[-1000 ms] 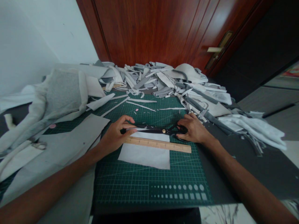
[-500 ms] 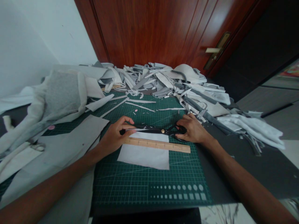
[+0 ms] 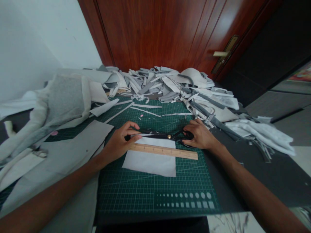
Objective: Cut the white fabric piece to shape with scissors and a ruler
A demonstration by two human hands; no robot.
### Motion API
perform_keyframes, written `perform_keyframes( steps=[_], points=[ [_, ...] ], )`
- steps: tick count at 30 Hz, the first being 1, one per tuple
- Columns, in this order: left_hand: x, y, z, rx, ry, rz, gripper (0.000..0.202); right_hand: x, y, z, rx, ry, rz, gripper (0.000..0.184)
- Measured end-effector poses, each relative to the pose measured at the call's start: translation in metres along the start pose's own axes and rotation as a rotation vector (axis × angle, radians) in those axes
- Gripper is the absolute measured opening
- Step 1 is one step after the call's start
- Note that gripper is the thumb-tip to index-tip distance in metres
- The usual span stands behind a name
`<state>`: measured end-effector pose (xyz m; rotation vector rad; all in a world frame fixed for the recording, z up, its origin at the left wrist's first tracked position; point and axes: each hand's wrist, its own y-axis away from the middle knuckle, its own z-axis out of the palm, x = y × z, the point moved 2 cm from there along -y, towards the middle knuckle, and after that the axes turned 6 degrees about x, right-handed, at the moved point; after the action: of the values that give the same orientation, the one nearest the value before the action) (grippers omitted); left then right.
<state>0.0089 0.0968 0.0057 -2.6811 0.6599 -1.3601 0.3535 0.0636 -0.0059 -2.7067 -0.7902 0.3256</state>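
Note:
Black-handled scissors (image 3: 169, 137) lie sideways across the top edge of a pale fabric piece (image 3: 155, 164), blades pointing left. My right hand (image 3: 200, 134) is closed around their handles. My left hand (image 3: 125, 136) pinches at the blade end, thumb below and fingers above, its palm side partly hidden. A wooden ruler (image 3: 167, 151) rests across the fabric just below the scissors, its left end by my left thumb. Fabric and ruler lie on a green cutting mat (image 3: 131, 194).
Cut fabric strips and scraps (image 3: 155, 84) are heaped along the back and right. A larger grey-white fabric sheet (image 3: 63, 158) spreads on the left, beside a thick folded grey fabric (image 3: 65, 97). Thin offcuts (image 3: 147, 106) and a small pink piece (image 3: 142, 115) lie beyond my hands.

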Motion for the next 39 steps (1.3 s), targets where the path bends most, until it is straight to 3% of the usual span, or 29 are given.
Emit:
perform_keyframes(
  steps=[39],
  points=[
    [0.0009, -0.0003, -0.0007, -0.011, -0.011, -0.006, 0.025, -0.0034, -0.0015, 0.0001, -0.012, 0.005, 0.008, 0.031]
  ],
)
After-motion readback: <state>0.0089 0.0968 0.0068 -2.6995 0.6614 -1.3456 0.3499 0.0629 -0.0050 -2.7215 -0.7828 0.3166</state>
